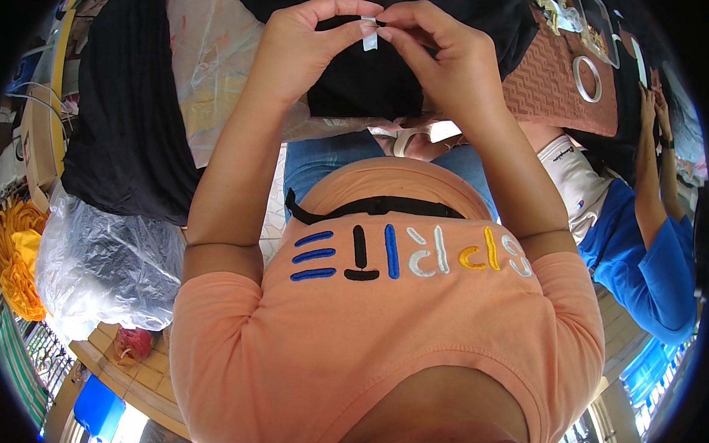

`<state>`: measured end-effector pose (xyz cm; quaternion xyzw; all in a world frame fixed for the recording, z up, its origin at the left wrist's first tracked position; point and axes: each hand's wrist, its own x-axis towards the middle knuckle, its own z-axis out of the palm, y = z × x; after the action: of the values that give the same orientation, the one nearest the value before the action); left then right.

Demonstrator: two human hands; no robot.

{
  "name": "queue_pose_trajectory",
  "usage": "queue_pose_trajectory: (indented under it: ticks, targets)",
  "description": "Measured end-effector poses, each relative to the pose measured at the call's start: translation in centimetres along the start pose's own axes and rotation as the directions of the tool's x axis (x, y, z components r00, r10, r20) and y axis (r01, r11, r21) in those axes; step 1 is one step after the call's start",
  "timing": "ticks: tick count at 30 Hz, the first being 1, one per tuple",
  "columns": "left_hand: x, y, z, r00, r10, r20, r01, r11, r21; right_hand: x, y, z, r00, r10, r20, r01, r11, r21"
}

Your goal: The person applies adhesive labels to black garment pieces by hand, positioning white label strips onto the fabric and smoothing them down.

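Observation:
Near the top middle, both of my hands meet over black cloth (390, 86). The thumb and forefinger of my left hand (302, 48) are pinched on a small white strip (369, 41), which hangs down between the hands. My right hand (454, 53) also pinches, its fingertips right beside the strip's edge. A thin dark line shows between the fingertips; whether it is thread or a needle I cannot tell. What exactly the right fingertips hold is too small to make out.
A clear plastic sheet (211, 68) and draped black fabric (128, 96) lie to the left. On the right are a brown textured mat (550, 84), a white tape roll (587, 79) and a co-worker in a blue shirt (642, 259). A plastic bag (107, 260) sits lower left.

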<state>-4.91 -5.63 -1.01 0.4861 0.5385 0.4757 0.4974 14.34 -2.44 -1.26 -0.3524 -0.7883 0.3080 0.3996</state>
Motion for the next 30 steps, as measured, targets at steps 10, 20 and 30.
queue_pose_trajectory:
  ticks: [10, 20, 30]
  targets:
    - [0.2, 0.9, 0.2, 0.997, -0.067, -0.022, 0.069, 0.993, 0.091, 3.0, -2.3, -2.3, 0.952, -0.305, -0.037, 0.3, 0.948, -0.103]
    - [0.5, -1.8, -0.4, 0.994, 0.101, -0.037, -0.093, 0.982, 0.167, 3.5, -3.1, -5.3, 0.966, -0.118, -0.23, 0.213, 0.87, 0.446]
    - [0.7, -1.9, -0.5, 0.996, 0.076, -0.034, -0.07, 0.985, 0.161, 3.8, -4.4, -7.1, 0.85, -0.352, -0.392, 0.471, 0.842, 0.265]
